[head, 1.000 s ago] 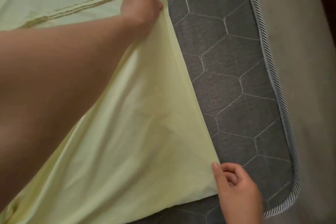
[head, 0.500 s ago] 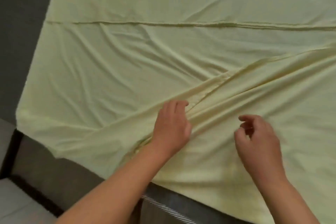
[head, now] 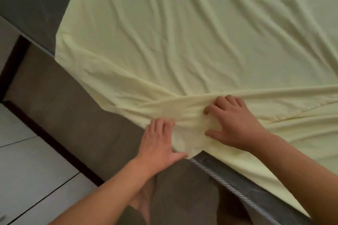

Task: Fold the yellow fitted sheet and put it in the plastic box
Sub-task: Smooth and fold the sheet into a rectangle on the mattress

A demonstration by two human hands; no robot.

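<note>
The yellow fitted sheet (head: 182,42) lies spread and wrinkled over the mattress and fills most of the view. A bunched corner of it sits at the near edge between my hands. My left hand (head: 160,140) holds that bunch from the left, fingertips at the fold and thumb under the corner. From the right, my right hand (head: 233,124) clutches the gathered cloth with curled fingers and its thumb below. No plastic box is in view.
The grey mattress's edge with striped piping (head: 221,181) shows below the sheet. A brown bed base (head: 73,111) runs along the left. Pale floor tiles (head: 27,160) lie at the lower left. My leg and foot (head: 144,197) stand beside the bed.
My view has swung from the mattress's right edge to its near left side. Both hands have left the far fold, hovered over the sheet, then come down on a bunched corner.
</note>
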